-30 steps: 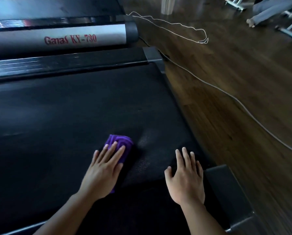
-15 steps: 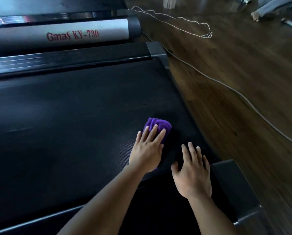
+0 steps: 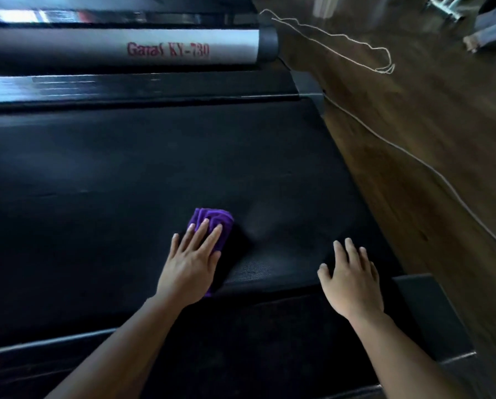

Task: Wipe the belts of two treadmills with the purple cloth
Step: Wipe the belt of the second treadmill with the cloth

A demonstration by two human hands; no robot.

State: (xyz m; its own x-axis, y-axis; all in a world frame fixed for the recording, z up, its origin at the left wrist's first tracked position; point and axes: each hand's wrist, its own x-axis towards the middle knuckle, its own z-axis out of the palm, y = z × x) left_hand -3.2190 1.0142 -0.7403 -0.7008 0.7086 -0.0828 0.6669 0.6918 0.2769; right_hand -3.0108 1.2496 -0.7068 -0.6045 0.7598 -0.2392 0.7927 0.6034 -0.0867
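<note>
A folded purple cloth [image 3: 212,218] lies on the black treadmill belt [image 3: 126,182] near its close end. My left hand [image 3: 190,263] presses flat on the cloth with straight fingers, covering most of it. My right hand [image 3: 350,279] rests flat on the belt's near right corner, fingers spread, apart from the cloth. A second treadmill with a silver side rail [image 3: 120,48] marked in red letters stands just beyond.
A dark plastic end cap [image 3: 425,309] closes the near right corner of the treadmill. To the right is dark wooden floor [image 3: 431,139] with a grey cable [image 3: 413,159] and a looped white cord [image 3: 356,44]. Metal equipment feet [image 3: 445,7] and a person's foot [image 3: 471,43] show at the top right.
My left hand swept the cloth right toward my right hand, then back left to the middle of the belt's near end. My right hand stayed planted at the corner.
</note>
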